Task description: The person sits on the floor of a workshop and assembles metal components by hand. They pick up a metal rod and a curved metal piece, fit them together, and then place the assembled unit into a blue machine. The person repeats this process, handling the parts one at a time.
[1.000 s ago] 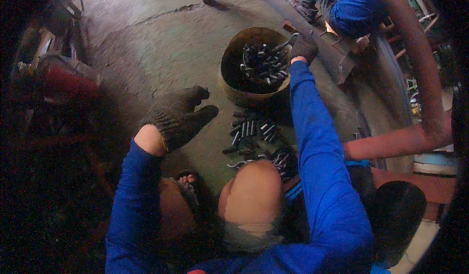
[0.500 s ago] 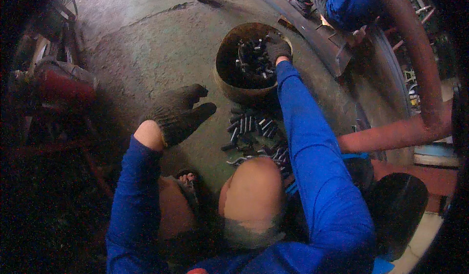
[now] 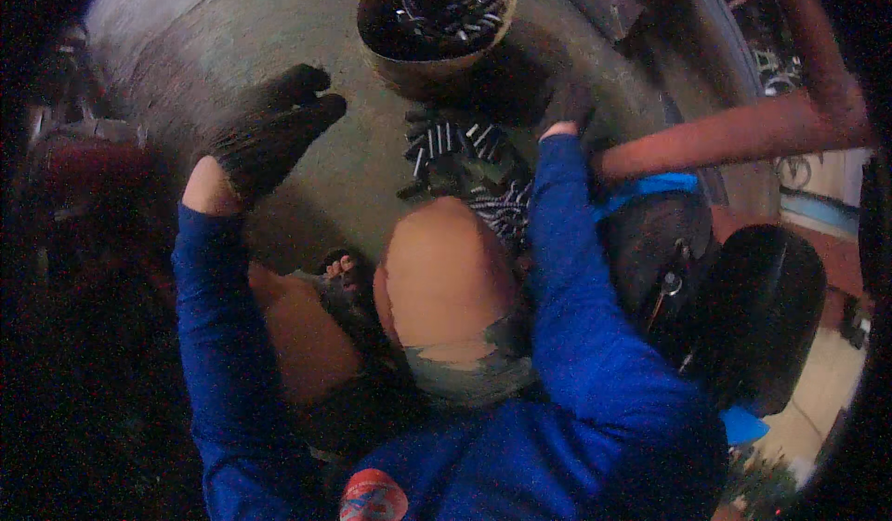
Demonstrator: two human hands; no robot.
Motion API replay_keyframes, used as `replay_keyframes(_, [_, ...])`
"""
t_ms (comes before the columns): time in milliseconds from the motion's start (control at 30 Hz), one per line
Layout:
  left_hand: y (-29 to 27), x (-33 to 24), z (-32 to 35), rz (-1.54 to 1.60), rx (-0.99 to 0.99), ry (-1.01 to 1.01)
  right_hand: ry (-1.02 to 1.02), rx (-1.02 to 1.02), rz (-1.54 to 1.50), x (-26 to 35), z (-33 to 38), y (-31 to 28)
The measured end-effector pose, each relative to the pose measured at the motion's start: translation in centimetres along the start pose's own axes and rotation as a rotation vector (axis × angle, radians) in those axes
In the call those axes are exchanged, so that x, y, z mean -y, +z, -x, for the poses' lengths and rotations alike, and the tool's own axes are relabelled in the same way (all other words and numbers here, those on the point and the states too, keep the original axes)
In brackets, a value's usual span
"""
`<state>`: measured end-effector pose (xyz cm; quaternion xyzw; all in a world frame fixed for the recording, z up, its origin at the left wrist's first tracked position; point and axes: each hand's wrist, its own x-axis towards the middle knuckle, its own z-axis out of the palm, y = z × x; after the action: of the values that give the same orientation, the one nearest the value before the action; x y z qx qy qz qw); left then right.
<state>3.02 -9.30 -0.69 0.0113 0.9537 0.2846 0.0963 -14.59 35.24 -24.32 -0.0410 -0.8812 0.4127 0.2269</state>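
My left hand [image 3: 271,131], in a dark knit glove, is held over the floor to the left of the bucket. Its fingers are stretched out, with nothing seen between them. My right hand [image 3: 569,105], also gloved, is to the right of the short metal rods [image 3: 448,138] lying on the floor. Shadow and motion blur hide its fingers, so whether it holds anything is unclear. Beyond the rods stands a round, worn metal bucket [image 3: 418,73] with many small metal pieces [image 3: 455,8] inside. Threaded rods or bolts [image 3: 506,212] lie nearer, beside my knee.
A thick reddish pipe [image 3: 706,138] runs across the right side, close to my right forearm. Below it are a metal tool with a round head [image 3: 671,285] and a black rounded object [image 3: 767,312]. Dim red equipment [image 3: 93,163] stands at the left.
My right hand has come out of the bucket and back toward me, right of the rods. The left hand keeps its spread pose. The view has tilted, putting the bucket higher in it.
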Motion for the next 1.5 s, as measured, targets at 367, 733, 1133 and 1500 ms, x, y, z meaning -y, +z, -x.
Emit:
replay_keyframes(367, [2.4,0.1,4.0,0.245,-0.044,-0.015,0.078,0.738,0.399,-5.4,14.3,3.5])
replay_keyframes(733, [0.7,0.0,3.7,0.174,0.014,-0.091,-0.001,0.777,0.482,-5.0,12.0,7.3])
replay_keyframes(1133, [2.5,2.7,1.3,0.322,0.058,0.032,-0.117,1.078,0.467,-4.7,21.8,1.3])
replay_keyframes(1500, [2.2,2.8,1.5,-0.100,0.099,0.123,-0.267,1.204,0.566,-2.6,21.7,1.5])
